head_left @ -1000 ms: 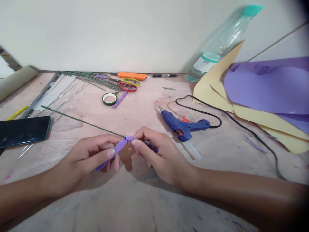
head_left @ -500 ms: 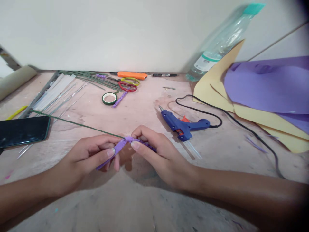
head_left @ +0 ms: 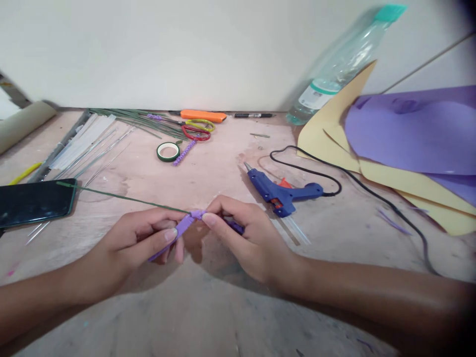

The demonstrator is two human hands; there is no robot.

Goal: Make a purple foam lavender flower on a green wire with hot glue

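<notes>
Between thumb and fingers, my left hand pinches a purple paper strip that slants down toward me. My right hand is closed on the purple-wrapped end of a green wire stem, thumb and index fingertip meeting where the strip wraps round it. The stem's bare part runs out to the left, its tip over the black phone. A darker purple bumpy piece shows behind my right fingers, most of it hidden by them.
A blue glue gun lies to the right, its black cord trailing to the edge. Behind are green tape, scissors, an orange cutter, glue sticks, a leaning bottle and purple sheets.
The stem has turned slightly, its far tip dropping from beyond the phone to over it. My right fingers have rolled, covering more of the wrapped end. My left hand stays nearly still.
</notes>
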